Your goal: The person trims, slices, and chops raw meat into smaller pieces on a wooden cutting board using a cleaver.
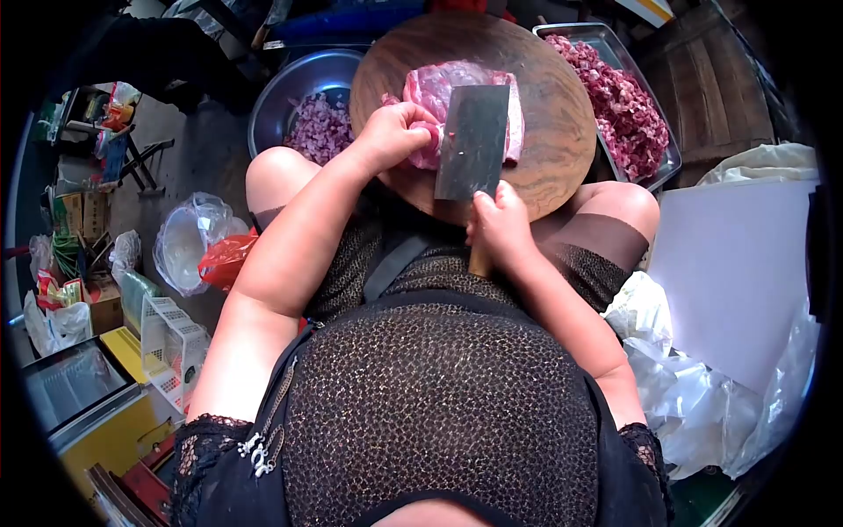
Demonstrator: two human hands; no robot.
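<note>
A large slab of raw meat (pixel 439 85) lies on the round wooden chopping board (pixel 553 114). My left hand (pixel 393 136) is at the slab's left side, its fingers closed on a piece of the meat. My right hand (pixel 502 224) grips the wooden handle of a cleaver (pixel 472 140). The cleaver's broad blade covers the middle of the slab, so its contact with the meat is hidden. Left of the board, a metal bowl (pixel 268 110) holds small chopped pieces. On its right, a metal tray (pixel 672 162) carries a heap of chopped meat.
Both knees flank the board. A clear plastic-lined bucket (pixel 186 246) and a red plastic bag (pixel 226 259) are at the left, near a white plastic basket (pixel 171 338). A white panel (pixel 733 272) with plastic sheeting is at the right.
</note>
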